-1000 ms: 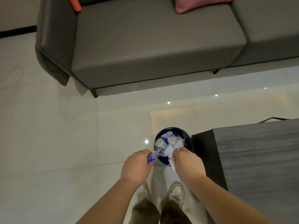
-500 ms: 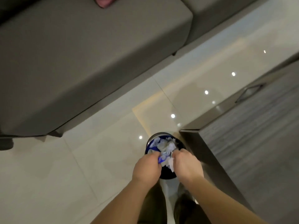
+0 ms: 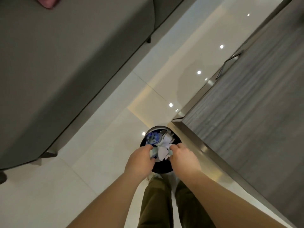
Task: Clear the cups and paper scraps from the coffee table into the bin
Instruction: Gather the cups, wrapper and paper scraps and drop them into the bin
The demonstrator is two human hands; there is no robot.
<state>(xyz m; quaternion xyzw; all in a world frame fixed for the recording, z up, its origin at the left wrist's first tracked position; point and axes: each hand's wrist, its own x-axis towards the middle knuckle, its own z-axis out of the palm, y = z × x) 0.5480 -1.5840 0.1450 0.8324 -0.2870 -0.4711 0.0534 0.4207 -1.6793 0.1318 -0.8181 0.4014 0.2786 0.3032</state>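
Observation:
A round dark bin (image 3: 157, 128) stands on the floor by the corner of the grey coffee table (image 3: 246, 112). It is filled with white paper scraps (image 3: 162, 152) and crumpled blue-patterned cups (image 3: 153, 139). My left hand (image 3: 141, 159) and my right hand (image 3: 184, 157) are both over the bin's near rim with fingers curled round the scraps between them. What the fingers hold underneath is hidden.
A grey sofa (image 3: 57, 63) with a pink cushion (image 3: 47, 3) runs along the upper left. Glossy white floor tiles (image 3: 98, 145) lie between sofa and table. My legs in olive trousers (image 3: 158, 203) stand just behind the bin.
The camera has tilted and moved closer to the bin. Both hands have come nearer together and lower, onto the scraps at the bin's mouth.

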